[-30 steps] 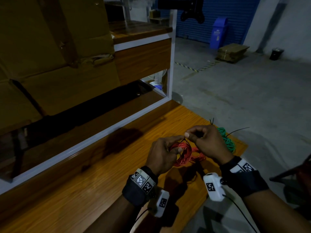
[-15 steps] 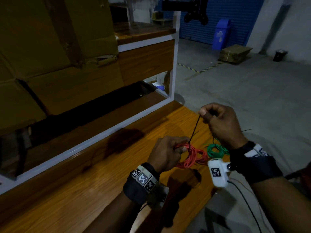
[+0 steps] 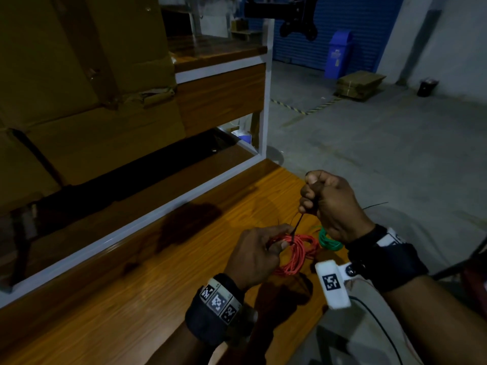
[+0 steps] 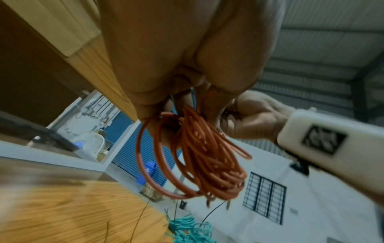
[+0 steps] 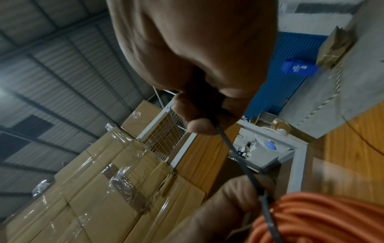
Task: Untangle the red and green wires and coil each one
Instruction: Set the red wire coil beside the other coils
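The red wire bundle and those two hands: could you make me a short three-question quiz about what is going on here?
1. True or false: the red wire coil lies loose on the wooden table with no hand touching it.
2. What is the right hand pulling up from the red coil? A) a green wire B) a thin black tie C) a white tape
3. Fill in: the green wire coil lies on the table beside the ____ hand.

Key: 1. False, the left hand holds it. 2. B, the black tie. 3. Right.
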